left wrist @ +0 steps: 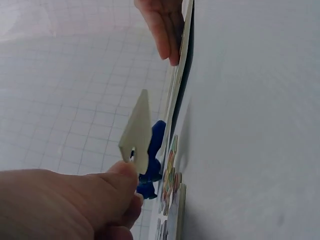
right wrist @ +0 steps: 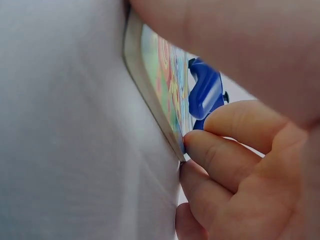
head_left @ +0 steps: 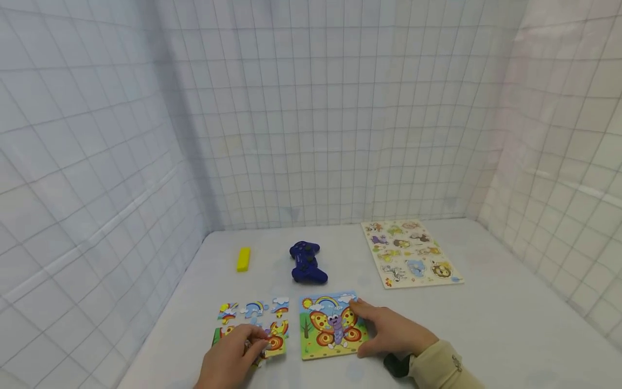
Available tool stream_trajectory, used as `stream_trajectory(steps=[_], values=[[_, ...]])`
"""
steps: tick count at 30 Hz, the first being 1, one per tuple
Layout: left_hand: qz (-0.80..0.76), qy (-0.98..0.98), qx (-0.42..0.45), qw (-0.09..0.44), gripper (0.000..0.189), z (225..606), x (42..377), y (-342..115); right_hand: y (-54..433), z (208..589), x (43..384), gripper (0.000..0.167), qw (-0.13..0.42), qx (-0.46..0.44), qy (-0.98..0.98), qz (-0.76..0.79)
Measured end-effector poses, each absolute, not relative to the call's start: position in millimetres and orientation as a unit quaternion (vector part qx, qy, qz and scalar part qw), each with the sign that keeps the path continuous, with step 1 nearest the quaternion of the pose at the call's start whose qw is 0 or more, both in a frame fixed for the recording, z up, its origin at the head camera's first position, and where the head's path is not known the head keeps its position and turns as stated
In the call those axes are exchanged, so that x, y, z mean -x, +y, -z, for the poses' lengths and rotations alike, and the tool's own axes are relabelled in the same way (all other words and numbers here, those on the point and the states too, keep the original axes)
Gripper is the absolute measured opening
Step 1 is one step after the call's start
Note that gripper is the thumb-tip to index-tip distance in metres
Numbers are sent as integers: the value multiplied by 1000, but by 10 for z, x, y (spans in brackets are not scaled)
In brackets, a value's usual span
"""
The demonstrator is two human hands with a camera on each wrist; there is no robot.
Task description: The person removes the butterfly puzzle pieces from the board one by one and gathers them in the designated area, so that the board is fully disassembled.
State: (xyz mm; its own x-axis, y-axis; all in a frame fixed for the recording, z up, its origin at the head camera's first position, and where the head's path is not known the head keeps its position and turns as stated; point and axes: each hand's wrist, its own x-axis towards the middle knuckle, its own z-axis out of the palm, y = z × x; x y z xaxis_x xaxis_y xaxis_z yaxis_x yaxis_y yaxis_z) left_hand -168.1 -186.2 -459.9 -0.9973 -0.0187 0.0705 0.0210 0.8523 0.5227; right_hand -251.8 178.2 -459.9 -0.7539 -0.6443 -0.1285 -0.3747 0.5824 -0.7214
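My left hand (head_left: 229,356) pinches a jigsaw puzzle piece (left wrist: 137,132) between thumb and fingers; its plain pale back shows in the left wrist view. In the head view, that piece carries an orange butterfly wing and overlaps the spread of loose puzzle pieces (head_left: 254,309) beside the hand. To the right lies a square butterfly puzzle board (head_left: 334,326), its picture complete. My right hand (head_left: 393,330) grips this board at its right side, fingers at the far corner and thumb at the near one. The right wrist view shows the fingertips (right wrist: 197,145) against the board's edge.
Behind the puzzles lies a blue game controller (head_left: 307,263), with a yellow block (head_left: 243,259) to its left. A wooden animal peg board (head_left: 410,253) is at the back right. Gridded white cloth walls (head_left: 330,119) enclose the table at the back and sides.
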Motion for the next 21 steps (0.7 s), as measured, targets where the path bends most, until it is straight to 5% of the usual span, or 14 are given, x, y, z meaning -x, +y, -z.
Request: stream_trajectory(steps=[11, 21], values=[[211, -974, 79, 25, 15, 4617, 1663, -1826, 1785, 4588, 2521, 100, 189, 296, 870, 345], [201, -978, 49, 0, 16, 4602, 1691, -1779, 1779, 4607, 2534, 99, 189, 299, 870, 343]])
